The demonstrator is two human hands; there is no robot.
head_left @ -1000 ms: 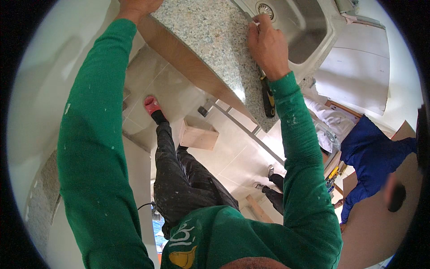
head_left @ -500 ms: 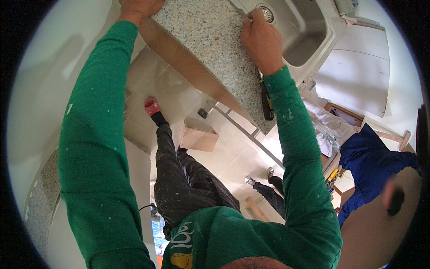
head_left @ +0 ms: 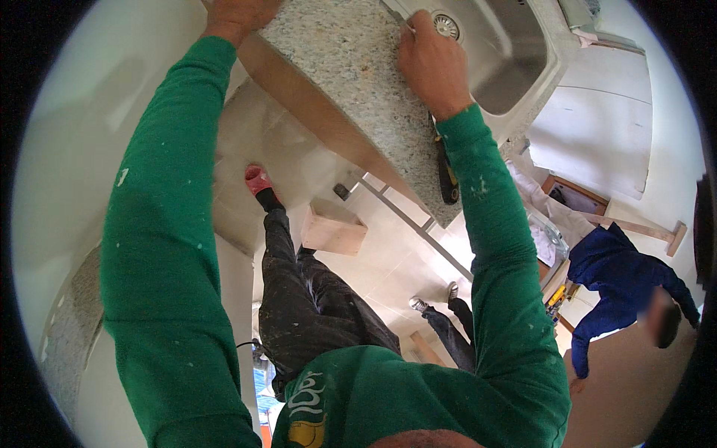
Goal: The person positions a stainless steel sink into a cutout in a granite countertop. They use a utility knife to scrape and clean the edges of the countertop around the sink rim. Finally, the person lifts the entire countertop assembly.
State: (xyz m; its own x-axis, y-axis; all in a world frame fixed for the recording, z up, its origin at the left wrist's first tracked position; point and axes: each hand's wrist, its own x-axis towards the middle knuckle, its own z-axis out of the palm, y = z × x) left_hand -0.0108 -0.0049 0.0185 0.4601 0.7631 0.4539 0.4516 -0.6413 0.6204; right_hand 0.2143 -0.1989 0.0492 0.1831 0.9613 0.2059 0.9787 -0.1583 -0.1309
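Observation:
My right hand [head_left: 435, 66] is closed in a pinch at the left rim of the steel sink [head_left: 511, 71], beside the round drain. A thin pale edge shows at the fingertips; whether that is a held piece or the sink's rim I cannot make out. Speckled granite countertop [head_left: 336, 56] lies under both hands. At its left corner rests my left hand [head_left: 243, 13], with its fingers cut off by the picture's upper edge. Beneath my right wrist, along the counter's front edge, lies a black and yellow hand tool [head_left: 447, 179], partly covered by the sleeve.
Below the counter a wooden box [head_left: 334, 230] and a metal ladder-like frame [head_left: 418, 228] are on the tiled floor. A person in dark blue [head_left: 620, 276] bends at the right, by a brown panel [head_left: 627, 388]. White wall [head_left: 67, 149] runs along my left.
My right hand has shifted slightly left and up along the sink's rim. The person in blue has moved down and right, with an arm stretched out. My left hand is nearly still.

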